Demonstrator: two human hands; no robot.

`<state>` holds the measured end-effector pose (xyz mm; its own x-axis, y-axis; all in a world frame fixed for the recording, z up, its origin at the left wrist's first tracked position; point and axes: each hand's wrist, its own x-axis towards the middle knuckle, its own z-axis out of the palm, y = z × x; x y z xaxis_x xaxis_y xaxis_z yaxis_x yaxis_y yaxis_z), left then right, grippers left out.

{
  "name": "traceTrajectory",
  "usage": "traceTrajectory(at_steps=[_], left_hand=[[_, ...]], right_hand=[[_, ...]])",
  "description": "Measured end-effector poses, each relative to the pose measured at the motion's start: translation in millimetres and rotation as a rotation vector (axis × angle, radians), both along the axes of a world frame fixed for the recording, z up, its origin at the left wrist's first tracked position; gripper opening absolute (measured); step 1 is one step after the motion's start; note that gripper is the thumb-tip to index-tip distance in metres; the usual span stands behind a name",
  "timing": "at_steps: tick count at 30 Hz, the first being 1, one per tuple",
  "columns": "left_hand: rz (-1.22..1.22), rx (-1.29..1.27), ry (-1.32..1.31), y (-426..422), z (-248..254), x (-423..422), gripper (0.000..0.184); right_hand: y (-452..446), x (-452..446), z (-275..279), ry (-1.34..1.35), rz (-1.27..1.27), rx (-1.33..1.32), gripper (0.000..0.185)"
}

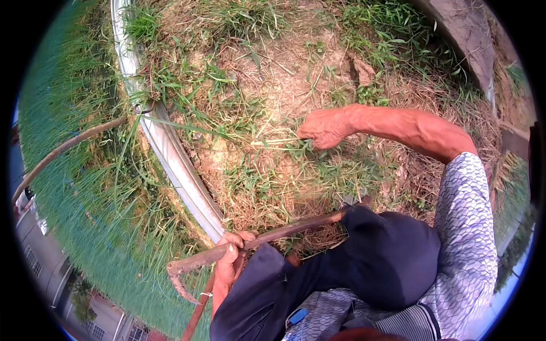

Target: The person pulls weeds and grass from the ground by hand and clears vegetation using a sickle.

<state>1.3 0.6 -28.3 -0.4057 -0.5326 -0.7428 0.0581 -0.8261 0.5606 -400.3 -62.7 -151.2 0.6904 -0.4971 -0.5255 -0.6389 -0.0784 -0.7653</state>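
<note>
My right hand [327, 129], fingers closed, grips a bunch of grass stems [276, 141] just above the soil, right of centre. Pale stalks stick out to its left. Lower left, my left hand [228, 261] is wrapped around the long wooden handle of a sickle [284, 230]. That handle slants across in front of my knees. At its left end hangs a curved, rusty blade [181, 285]; the right end reaches beside my knee, where a small grey metal piece [348, 200] shows. Cut or loose grass [335, 173] lies below my right hand.
A white plastic-covered edge [170, 153] curves down the left side. Beyond it grow dense green shoots [108, 244] with a bent stick [68, 145] over them. Another wooden pole [199, 310] stands near my left forearm. A grey slab [466, 40] lies at the upper right.
</note>
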Motion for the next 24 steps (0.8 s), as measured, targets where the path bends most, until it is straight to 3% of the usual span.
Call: traceTrajectory(at_steps=[1, 3, 6, 7, 9, 13, 15, 16, 18, 20, 21, 22, 24], left_hand=[[-0.012, 0.014, 0.001, 0, 1, -1, 0.036], [-0.003, 0.007, -0.026, -1, 1, -2, 0.036], [-0.006, -0.016, 0.008, 3, 3, -2, 0.036], [-0.016, -0.027, 0.017, 2, 2, -1, 0.036], [-0.012, -0.016, 0.009, 0, 0, -2, 0.037], [-0.015, -0.031, 0.014, -1, 8, -11, 0.037], [-0.014, -0.036, 0.015, 1, 6, -9, 0.037], [-0.018, -0.040, 0.014, 2, 5, -7, 0.036], [-0.012, -0.036, 0.008, 4, 3, -2, 0.037], [-0.011, -0.030, 0.012, 4, -1, -1, 0.037], [-0.012, -0.015, 0.000, 2, -1, 1, 0.037], [-0.009, -0.001, -0.015, 2, -2, 2, 0.037], [-0.023, -0.003, -0.019, -4, 3, -7, 0.037]], right_hand=[[25, 14, 6, -0.119, 0.155, 0.098, 0.017], [29, 10, 22, -0.121, 0.043, 0.021, 0.016], [-12, -42, -35, 0.160, -0.691, -0.587, 0.014], [-37, -58, -18, 0.399, -0.808, -0.567, 0.014], [-67, -97, -51, 0.484, -0.766, -1.004, 0.016], [-78, -107, -50, 0.565, -0.622, -0.805, 0.015], [-83, -107, -44, 0.676, -0.543, -0.461, 0.022], [-86, -113, -66, 0.637, -0.493, -0.621, 0.021], [-75, -110, -91, 0.316, -0.524, -0.760, 0.014], [-45, -43, -26, 0.211, -0.335, -0.378, 0.015], [-15, -12, -27, 0.103, -0.149, -0.415, 0.015], [14, 16, -9, -0.040, 0.029, -0.260, 0.015], [18, 15, -15, 0.006, -0.127, -0.337, 0.014]])
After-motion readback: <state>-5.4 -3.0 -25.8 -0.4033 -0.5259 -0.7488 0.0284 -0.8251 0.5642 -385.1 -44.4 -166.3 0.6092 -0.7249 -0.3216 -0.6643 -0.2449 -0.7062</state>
